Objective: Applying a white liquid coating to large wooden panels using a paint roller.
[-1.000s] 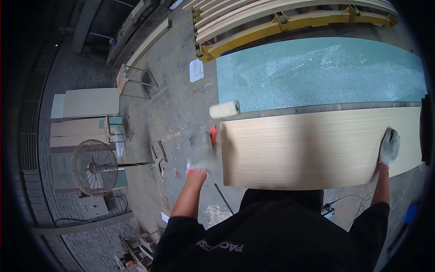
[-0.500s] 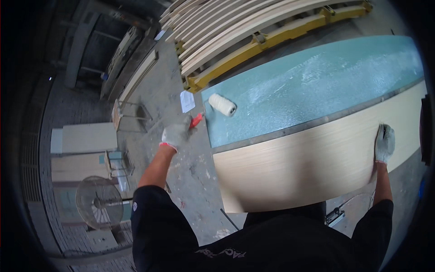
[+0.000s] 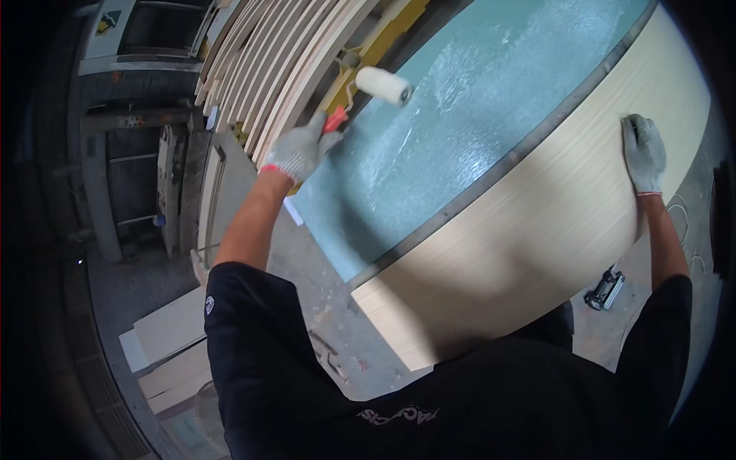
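My left hand, in a grey knit glove, is closed around the red handle of a paint roller. The roller's white sleeve is over the far left part of a pale green-blue board, whose surface has a wet-looking shine. A motion blur hides whether sleeve and board touch. My gloved right hand rests on a pale wood-grained sheet, fingers close together and lying against it. This sheet lies along the near side of the green-blue board, its near edge reaching my body.
A dark grey strip runs between board and sheet. Stacked wooden slats and a yellow metal frame stand beyond. A black and silver tool lies on the floor at right. Flat panels lie at lower left.
My left hand has lifted the roller and swung it away from me, up the board's left part. The view has turned, tilting the board and sheet. My right hand stays on the sheet.
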`<state>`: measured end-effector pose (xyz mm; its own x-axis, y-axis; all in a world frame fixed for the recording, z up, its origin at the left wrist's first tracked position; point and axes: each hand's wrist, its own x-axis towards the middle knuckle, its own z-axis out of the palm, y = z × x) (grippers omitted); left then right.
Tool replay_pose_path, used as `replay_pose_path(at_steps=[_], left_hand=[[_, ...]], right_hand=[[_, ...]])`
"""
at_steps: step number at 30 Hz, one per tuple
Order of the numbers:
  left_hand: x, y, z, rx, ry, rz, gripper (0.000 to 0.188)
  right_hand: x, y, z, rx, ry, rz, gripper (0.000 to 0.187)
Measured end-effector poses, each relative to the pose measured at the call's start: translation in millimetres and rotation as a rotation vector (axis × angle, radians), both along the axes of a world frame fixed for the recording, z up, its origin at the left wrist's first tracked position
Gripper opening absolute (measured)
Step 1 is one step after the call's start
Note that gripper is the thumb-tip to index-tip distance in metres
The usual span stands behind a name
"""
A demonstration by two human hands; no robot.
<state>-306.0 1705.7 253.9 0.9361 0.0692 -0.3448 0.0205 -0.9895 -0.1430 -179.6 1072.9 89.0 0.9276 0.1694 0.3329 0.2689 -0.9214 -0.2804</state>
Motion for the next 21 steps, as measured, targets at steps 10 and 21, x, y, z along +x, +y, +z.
replay_pose_path(at_steps=[10, 21], left_hand=[[-127, 66, 29, 0.216, 0.198, 0.183, 0.054], [-288, 192, 37, 0.257, 0.138, -0.09, 0.069]], right_hand=[[1, 6, 5, -0.088, -0.01, -0.025, 0.023], [1, 19, 15, -0.044, -0.102, 0.029, 0.017]])
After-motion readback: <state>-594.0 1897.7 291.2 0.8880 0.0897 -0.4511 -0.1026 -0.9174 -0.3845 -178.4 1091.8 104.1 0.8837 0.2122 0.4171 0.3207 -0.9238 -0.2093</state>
